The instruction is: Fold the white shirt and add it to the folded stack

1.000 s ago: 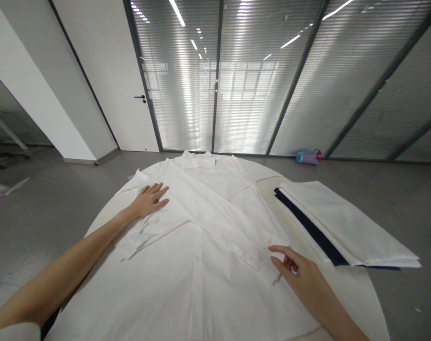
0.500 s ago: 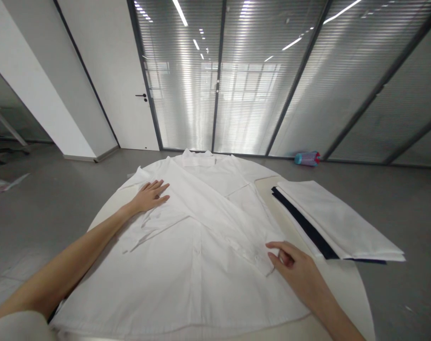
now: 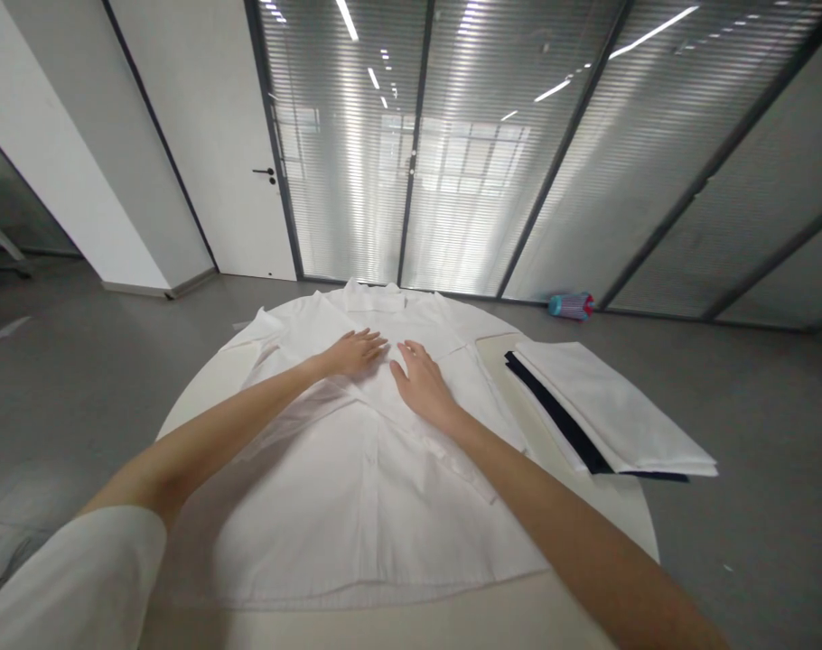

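Both hands are now lying close together on the chest of the shirt. Half a second ago the left hand [image 3: 354,352] was out on the shirt's left shoulder and the right hand [image 3: 421,384] was down at the near right by a cuff.

Each grip is released: the palms are pressing flat on the cloth with the fingers stretched towards the far side, grasping nothing. The two hands are sitting just beside each other without quite touching, the left slightly farther away than the right.

The white shirt [image 3: 357,506] is lying front up and buttoned on the round white counter [image 3: 587,510]. Its collar [image 3: 374,296] is pointing at the far edge and its hem is running along the near edge. The sleeves are lying folded in across the chest, and the hands are resting where they cross.

To the right of the shirt, a stack of folded cloth [image 3: 614,406] is sitting on the counter, white on top with a dark layer showing along its left edge. It is lying near the shirt but apart from both hands.

Beyond the counter, a small blue and red bottle [image 3: 570,305] is lying on the grey floor [image 3: 99,361] against the glass wall [image 3: 465,162], and a white door [image 3: 214,135] is standing shut at the far left.
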A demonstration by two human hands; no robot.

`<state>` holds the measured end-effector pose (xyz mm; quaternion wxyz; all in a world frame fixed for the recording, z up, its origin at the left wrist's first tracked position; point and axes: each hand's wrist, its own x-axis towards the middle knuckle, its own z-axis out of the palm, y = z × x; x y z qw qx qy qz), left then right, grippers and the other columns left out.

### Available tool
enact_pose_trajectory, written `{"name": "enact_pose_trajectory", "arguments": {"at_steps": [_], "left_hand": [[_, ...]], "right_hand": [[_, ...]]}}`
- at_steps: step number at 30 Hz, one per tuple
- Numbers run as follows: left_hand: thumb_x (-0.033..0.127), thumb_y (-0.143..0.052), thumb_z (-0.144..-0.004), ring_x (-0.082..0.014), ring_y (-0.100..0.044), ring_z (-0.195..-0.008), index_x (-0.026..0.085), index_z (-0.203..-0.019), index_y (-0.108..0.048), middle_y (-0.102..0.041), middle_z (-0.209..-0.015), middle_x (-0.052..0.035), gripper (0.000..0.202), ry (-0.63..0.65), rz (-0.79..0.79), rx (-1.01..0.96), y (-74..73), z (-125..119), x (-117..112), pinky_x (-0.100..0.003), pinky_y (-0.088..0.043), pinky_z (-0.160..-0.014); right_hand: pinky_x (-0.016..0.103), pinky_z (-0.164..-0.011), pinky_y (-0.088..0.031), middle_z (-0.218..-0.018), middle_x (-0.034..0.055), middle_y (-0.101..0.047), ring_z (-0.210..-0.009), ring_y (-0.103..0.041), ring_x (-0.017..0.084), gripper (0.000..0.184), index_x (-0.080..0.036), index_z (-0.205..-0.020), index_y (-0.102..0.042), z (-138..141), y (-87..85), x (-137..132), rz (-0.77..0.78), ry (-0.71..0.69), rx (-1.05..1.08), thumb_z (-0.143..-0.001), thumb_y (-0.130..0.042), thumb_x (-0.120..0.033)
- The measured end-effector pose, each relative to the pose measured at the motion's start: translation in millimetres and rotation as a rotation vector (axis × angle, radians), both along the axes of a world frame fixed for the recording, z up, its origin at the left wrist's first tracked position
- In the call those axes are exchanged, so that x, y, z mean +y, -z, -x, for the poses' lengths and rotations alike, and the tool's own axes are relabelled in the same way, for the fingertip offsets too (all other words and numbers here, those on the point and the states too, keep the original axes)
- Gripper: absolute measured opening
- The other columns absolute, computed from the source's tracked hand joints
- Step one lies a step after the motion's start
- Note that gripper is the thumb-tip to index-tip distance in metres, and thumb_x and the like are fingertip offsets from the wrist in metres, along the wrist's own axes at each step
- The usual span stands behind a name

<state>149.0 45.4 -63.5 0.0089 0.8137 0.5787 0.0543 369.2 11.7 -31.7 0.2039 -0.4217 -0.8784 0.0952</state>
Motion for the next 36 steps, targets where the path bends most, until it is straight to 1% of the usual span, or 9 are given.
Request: {"name": "enact_pose_trajectory", "arguments": {"at_steps": [3, 7, 11, 19, 24, 28, 30, 33, 36], "left_hand": [[0.045, -0.026, -0.104, -0.0328, -0.025, -0.150, 0.024, -0.156, -0.035, -0.027, -0.164, -0.0094, 0.057, -0.028, 0.025, 0.010, 17.1, -2.5, -3.3, -0.056, -0.025, -0.118], [0.068, -0.031, -0.097, -0.0326, -0.018, -0.152, 0.028, -0.159, -0.029, -0.021, -0.166, -0.0082, 0.073, -0.043, 0.020, -0.023, 23.5, 1.8, -10.7, -0.053, -0.018, -0.121], [0.081, -0.033, -0.089, -0.0336, -0.015, -0.153, 0.028, -0.160, -0.025, -0.017, -0.166, -0.0093, 0.089, -0.036, 0.046, -0.023, 18.7, 1.3, -11.8, -0.053, -0.014, -0.122], [0.080, -0.037, -0.089, -0.0360, -0.012, -0.153, 0.031, -0.159, -0.024, -0.013, -0.166, -0.0102, 0.088, -0.034, 0.086, -0.030, 11.3, -1.2, -15.3, -0.055, -0.014, -0.121], [0.081, -0.040, -0.087, -0.0368, -0.012, -0.153, 0.030, -0.159, -0.025, -0.014, -0.166, -0.0111, 0.090, -0.017, 0.089, -0.032, 11.0, -0.7, -15.1, -0.057, -0.013, -0.120], [0.077, -0.038, -0.091, -0.0368, -0.014, -0.153, 0.028, -0.159, -0.027, -0.016, -0.166, -0.0108, 0.084, -0.025, 0.060, -0.025, 7.9, -3.0, -23.3, -0.058, -0.015, -0.120], [0.072, -0.035, -0.095, -0.0361, -0.015, -0.153, 0.027, -0.157, -0.032, -0.019, -0.166, -0.0100, 0.077, 0.023, -0.001, -0.009, 2.6, -10.0, -31.8, -0.058, -0.014, -0.120], [0.068, -0.034, -0.098, -0.0336, -0.018, -0.153, 0.028, -0.156, -0.036, -0.025, -0.165, -0.0081, 0.070, 0.144, -0.062, -0.028, -7.0, -31.1, -45.6, -0.055, -0.014, -0.122], [0.068, -0.035, -0.098, -0.0329, -0.016, -0.153, 0.028, -0.157, -0.033, -0.024, -0.165, -0.0074, 0.071, 0.223, -0.057, -0.070, -10.6, -58.6, -55.5, -0.054, -0.015, -0.123]], "right_hand": [[0.046, -0.118, -0.026, -0.160, 0.0243, -0.029, -0.147, -0.029, 0.034, 0.070, 0.000, -0.152, -0.036, 22.1, 26.7, 4.6, 0.048, -0.003, -0.154, -0.104, -0.031, -0.049], [0.049, -0.123, -0.013, -0.163, 0.0210, -0.020, -0.153, -0.015, 0.032, 0.082, -0.001, -0.157, -0.026, 9.5, 46.6, -5.3, 0.063, -0.071, -0.263, -0.101, -0.023, -0.061], [0.047, -0.124, -0.012, -0.164, 0.0179, -0.017, -0.154, -0.012, 0.029, 0.085, -0.003, -0.158, -0.025, -21.1, 46.2, -18.8, 0.082, -0.083, -0.293, -0.100, -0.020, -0.065], [0.048, -0.125, -0.016, -0.162, 0.0212, -0.018, -0.153, -0.015, 0.030, 0.091, 0.001, -0.156, -0.028, -85.1, 47.5, -54.0, 0.076, 0.004, -0.298, -0.098, -0.025, -0.069], [0.048, -0.125, -0.016, -0.163, 0.0188, -0.018, -0.153, -0.015, 0.029, 0.091, -0.001, -0.156, -0.028, -119.8, 50.4, -69.8, 0.084, 0.030, -0.299, -0.098, -0.024, -0.070], [0.049, -0.125, -0.017, -0.163, 0.0174, -0.019, -0.152, -0.016, 0.028, 0.088, -0.004, -0.157, -0.028, -129.5, 51.1, -73.9, 0.080, 0.026, -0.282, -0.099, -0.023, -0.069], [0.048, -0.126, -0.016, -0.163, 0.0175, -0.019, -0.152, -0.016, 0.028, 0.087, -0.004, -0.157, -0.028, -129.6, 51.3, -74.0, 0.077, 0.021, -0.284, -0.099, -0.023, -0.069], [0.048, -0.126, -0.016, -0.163, 0.0178, -0.019, -0.152, -0.016, 0.028, 0.087, -0.003, -0.157, -0.029, -129.1, 51.9, -73.4, 0.073, 0.015, -0.278, -0.099, -0.023, -0.069], [0.049, -0.125, -0.017, -0.163, 0.0179, -0.019, -0.152, -0.016, 0.028, 0.087, -0.004, -0.156, -0.030, -129.0, 52.2, -73.0, 0.078, 0.017, -0.271, -0.099, -0.024, -0.069]]}}
